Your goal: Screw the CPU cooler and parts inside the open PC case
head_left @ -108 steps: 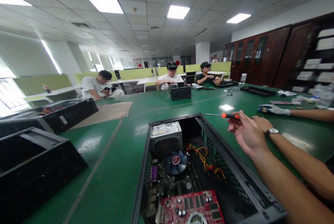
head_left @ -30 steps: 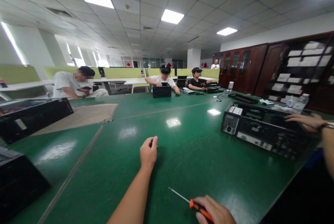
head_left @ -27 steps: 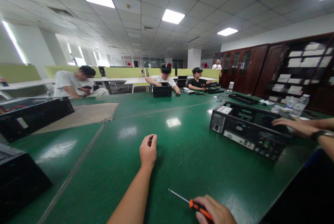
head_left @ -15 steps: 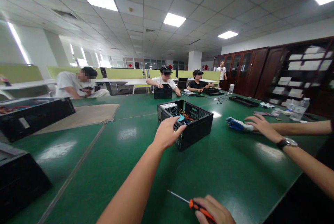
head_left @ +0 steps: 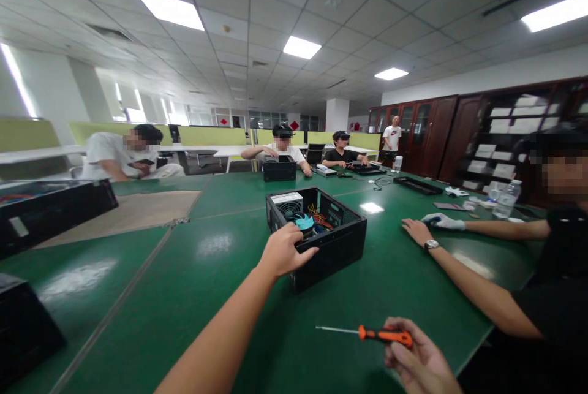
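An open black computer case (head_left: 329, 247) stands on the green table (head_left: 184, 271), with a fan and coloured wires showing inside. My left hand (head_left: 285, 252) reaches out and grips the case's near rim. My right hand (head_left: 416, 360), low at the bottom edge, holds an orange-handled screwdriver (head_left: 384, 336) with its thin shaft pointing left.
A person in black sits at my right with both forearms on the table, a watch on one wrist (head_left: 430, 245) and a glove (head_left: 440, 220) by the other hand. More black cases (head_left: 50, 207) lie at the left. Several people sit at the table's far end (head_left: 281, 149).
The case was set down in front of me by the person at my right, and my left hand took hold of its rim. My right hand turned the screwdriver level.
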`<action>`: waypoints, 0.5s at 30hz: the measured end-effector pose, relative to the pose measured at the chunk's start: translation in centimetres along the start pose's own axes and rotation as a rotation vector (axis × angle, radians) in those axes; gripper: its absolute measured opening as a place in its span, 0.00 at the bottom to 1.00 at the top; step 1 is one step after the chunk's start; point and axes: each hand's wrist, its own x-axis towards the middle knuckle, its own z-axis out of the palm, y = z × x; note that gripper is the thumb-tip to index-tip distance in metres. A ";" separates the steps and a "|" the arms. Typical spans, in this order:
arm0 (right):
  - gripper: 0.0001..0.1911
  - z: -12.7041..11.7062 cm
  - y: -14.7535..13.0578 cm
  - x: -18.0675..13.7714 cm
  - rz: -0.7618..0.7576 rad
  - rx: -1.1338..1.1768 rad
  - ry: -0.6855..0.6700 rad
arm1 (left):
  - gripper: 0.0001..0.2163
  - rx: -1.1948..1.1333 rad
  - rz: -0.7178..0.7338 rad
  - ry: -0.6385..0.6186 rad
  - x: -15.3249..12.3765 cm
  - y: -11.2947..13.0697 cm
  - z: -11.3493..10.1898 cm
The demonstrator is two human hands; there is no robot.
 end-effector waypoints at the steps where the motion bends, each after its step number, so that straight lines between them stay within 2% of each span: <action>1: 0.21 -0.2 -1.8 0.1 -0.034 0.010 0.018 | 0.18 -0.016 -0.001 0.020 -1.1 0.2 -0.5; 4: 0.20 0.3 -7.6 0.1 -0.195 -0.012 0.107 | 0.18 -0.105 0.043 0.092 -4.5 1.3 -2.7; 7: 0.15 2.7 -12.7 0.3 -0.357 -0.171 0.085 | 0.16 -0.189 0.090 0.129 -8.1 3.4 -6.0; 9: 0.15 5.0 -15.0 1.0 -0.439 -0.377 -0.012 | 0.14 -0.221 0.092 0.142 -10.5 5.2 -8.3; 11: 0.16 7.5 -16.1 2.2 -0.473 -0.636 -0.162 | 0.12 -0.247 0.095 0.149 -12.8 7.0 -10.5; 13: 0.15 10.2 -16.1 3.6 -0.493 -0.877 -0.349 | 0.11 -0.262 0.078 0.147 -15.1 8.8 -12.3; 15: 0.14 12.7 -15.3 5.0 -0.525 -1.062 -0.534 | 0.09 -0.271 -0.007 0.162 -17.0 10.5 -13.5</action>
